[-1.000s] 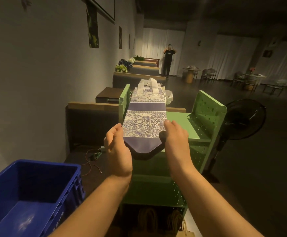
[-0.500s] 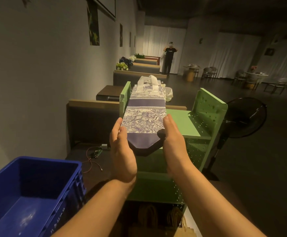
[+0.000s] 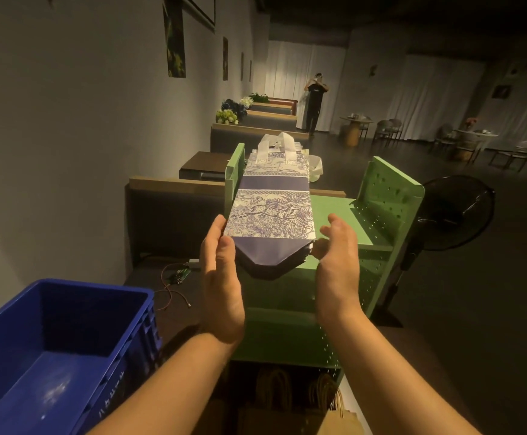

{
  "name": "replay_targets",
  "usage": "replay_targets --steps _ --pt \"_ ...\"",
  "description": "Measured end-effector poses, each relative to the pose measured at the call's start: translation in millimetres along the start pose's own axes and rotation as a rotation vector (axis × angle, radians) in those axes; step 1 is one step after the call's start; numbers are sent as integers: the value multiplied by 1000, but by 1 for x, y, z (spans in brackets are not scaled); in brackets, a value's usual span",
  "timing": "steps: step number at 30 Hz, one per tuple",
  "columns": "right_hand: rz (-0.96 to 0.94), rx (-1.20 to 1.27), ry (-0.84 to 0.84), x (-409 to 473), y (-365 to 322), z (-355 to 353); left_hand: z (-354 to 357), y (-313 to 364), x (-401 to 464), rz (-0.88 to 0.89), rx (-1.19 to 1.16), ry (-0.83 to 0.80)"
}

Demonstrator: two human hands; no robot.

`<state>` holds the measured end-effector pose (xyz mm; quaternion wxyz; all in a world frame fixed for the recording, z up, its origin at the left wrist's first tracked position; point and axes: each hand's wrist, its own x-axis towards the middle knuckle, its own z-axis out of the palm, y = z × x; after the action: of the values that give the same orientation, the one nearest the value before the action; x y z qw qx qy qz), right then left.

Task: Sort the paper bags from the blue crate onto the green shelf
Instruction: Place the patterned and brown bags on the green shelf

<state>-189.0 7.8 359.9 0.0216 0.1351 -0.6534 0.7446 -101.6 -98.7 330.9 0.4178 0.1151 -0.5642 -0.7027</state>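
Over the top level of the green perforated metal shelf (image 3: 334, 215), our two hands flank a flat stack of purple-and-white printed paper bags (image 3: 271, 211). The grip of our left hand (image 3: 221, 277) has fingers nearly straight and set against the stack's left edge, thumb near the folded purple bottom. The right hand (image 3: 337, 255) is just beside the stack's right corner, fingers loosely bent, holding nothing. The stack lies lengthwise along the shelf's left side panel, white handles pointing away from us; whether it rests fully on the shelf we cannot tell.

To our lower left stands the deep blue plastic crate (image 3: 52, 356), its floor bare in the part we see. Under the shelf's lower levels are brown kraft paper bags with twisted handles (image 3: 290, 406). Red wires and a small circuit board (image 3: 177, 276) lie on the dark floor near the grey wall. Behind the shelf run wood-topped booth seats (image 3: 174, 215) with a dark bench (image 3: 205, 163) and flower bunches (image 3: 229, 116) beyond. A black standing fan (image 3: 453, 215) is right of the shelf. Far off, a person in dark clothes (image 3: 315, 105) stands before white curtains, with round tables and chairs (image 3: 359, 130) nearby.
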Motion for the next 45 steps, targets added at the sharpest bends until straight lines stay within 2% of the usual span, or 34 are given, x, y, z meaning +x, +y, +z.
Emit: replay_targets --steps 3,5,8,10,18,22,25,29,36,41,45 --pt "11 7 -15 -7 13 -7 -14 -8 -9 -45 -57 -78" --pt "-15 -48 -63 -13 20 -8 -16 -11 -13 -37 11 -122" --pt "-64 -125 -100 -18 23 -5 -12 -14 -11 87 65 -196" --pt "-81 -137 -98 -19 23 -4 -9 -12 -9 170 59 -173" --pt "-118 -115 -128 -18 28 -8 -5 -13 -6 214 34 -229" --pt "-80 -52 -147 -17 33 -12 -12 -17 -5 224 40 -215" --pt "-7 21 -158 -22 39 -18 -21 -27 -11 230 129 -162" --pt "133 60 -155 -33 53 -32 -38 -51 -36 66 199 -92" --pt "359 -43 -177 -60 100 -74 -79 -103 -82 -306 234 -112" --pt "510 -203 -144 -84 143 -107 -105 -152 -118 -740 347 50" --pt "579 -350 -166 -106 175 -134 -103 -175 -145 -1092 440 -41"
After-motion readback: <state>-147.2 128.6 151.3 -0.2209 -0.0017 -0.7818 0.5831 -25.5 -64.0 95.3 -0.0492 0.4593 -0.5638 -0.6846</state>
